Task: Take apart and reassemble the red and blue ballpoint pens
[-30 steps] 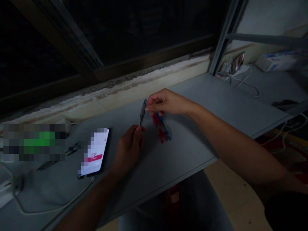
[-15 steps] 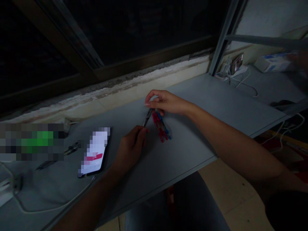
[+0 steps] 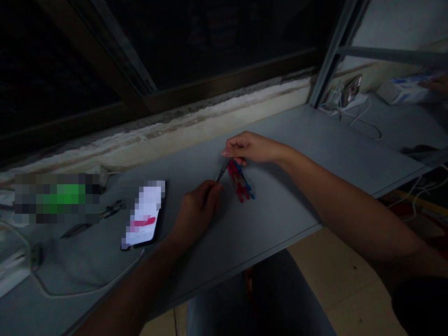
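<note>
A dark, slender pen [image 3: 221,171] slants up from my left hand [image 3: 200,204], whose thumb and fingers are closed around its lower part. At its upper end is my right hand [image 3: 248,147], with thumb and forefinger pinched together; the exact contact is partly hidden by the fingers. Just below the right hand, several red pens [image 3: 238,184] and a blue pen [image 3: 249,186] lie bunched together on the grey desk [image 3: 280,196]. Their upper ends are covered by the right hand's fingers.
Left of my hands lies a phone [image 3: 145,214] with a lit screen, a white cable [image 3: 87,295] curving below it. Another dark pen [image 3: 75,230] is farther left. A tissue box [image 3: 402,88] and a propped-up device [image 3: 351,91] with cables stand at the far right.
The view has shifted slightly, so the desk and hands appear farther right. My right fingertips are drawn closer together at the pen's upper end. The bunched pens stay on the desk.
</note>
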A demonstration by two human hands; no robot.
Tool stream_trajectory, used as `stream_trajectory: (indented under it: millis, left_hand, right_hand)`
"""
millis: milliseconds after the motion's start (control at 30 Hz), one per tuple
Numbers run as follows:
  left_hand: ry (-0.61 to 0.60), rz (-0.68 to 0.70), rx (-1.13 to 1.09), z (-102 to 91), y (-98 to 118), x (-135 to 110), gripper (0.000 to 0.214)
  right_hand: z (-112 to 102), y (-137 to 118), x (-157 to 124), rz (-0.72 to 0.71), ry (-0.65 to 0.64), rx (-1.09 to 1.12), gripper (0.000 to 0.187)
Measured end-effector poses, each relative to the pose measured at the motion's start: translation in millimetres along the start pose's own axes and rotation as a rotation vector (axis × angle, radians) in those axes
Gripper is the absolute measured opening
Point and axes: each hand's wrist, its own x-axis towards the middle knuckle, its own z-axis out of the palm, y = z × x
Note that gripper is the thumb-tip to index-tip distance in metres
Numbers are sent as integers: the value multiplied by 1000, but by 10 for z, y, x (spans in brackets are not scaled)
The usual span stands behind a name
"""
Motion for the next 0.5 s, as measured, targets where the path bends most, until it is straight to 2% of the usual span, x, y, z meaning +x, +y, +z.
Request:
stream_trajectory:
  millis: [167,333,500]
  left_hand:
    - [44,56,113,-11,-45,-1,32]
    - [40,84,148,-31,-63,-16,38]
    - [-117,242,90,-6,-23,-81,74]
  right_hand:
    - [36,-66,-49,58,-14,-211,50]
    - [87,-106,-31,200,77,-97,46]
    - [143,-105,8,247,245,-48,46]
